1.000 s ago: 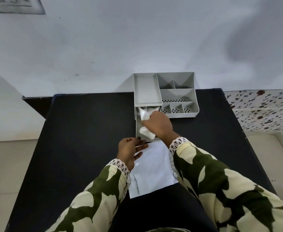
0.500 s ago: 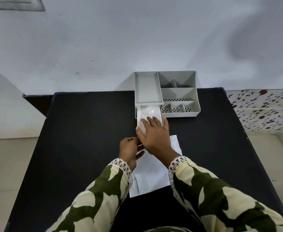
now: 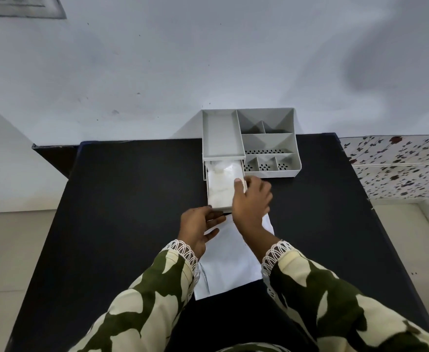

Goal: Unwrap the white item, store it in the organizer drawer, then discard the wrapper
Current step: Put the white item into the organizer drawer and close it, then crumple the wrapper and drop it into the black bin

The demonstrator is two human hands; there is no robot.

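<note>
The grey organizer [image 3: 269, 141] stands at the far edge of the black table, its lower drawer [image 3: 209, 199] pulled out toward me. The white item [image 3: 221, 182] lies flat inside that drawer. My right hand [image 3: 251, 201] rests on the drawer's right wall, thumb hooked over the rim, fingers down the outside. My left hand [image 3: 198, 228] touches the drawer's front end with its fingertips. The white wrapper [image 3: 229, 265] lies flat on the table just below the drawer, partly under both wrists.
The black table [image 3: 132, 212] reaches left and right of the hands. A pale wall rises behind the organizer. A floral-patterned surface [image 3: 398, 166] borders the table's right side; tiled floor shows on the left.
My right hand has lifted off the white item and shifted to the drawer's right wall. The item now lies pressed flat in the drawer. My left hand stays at the drawer's front.
</note>
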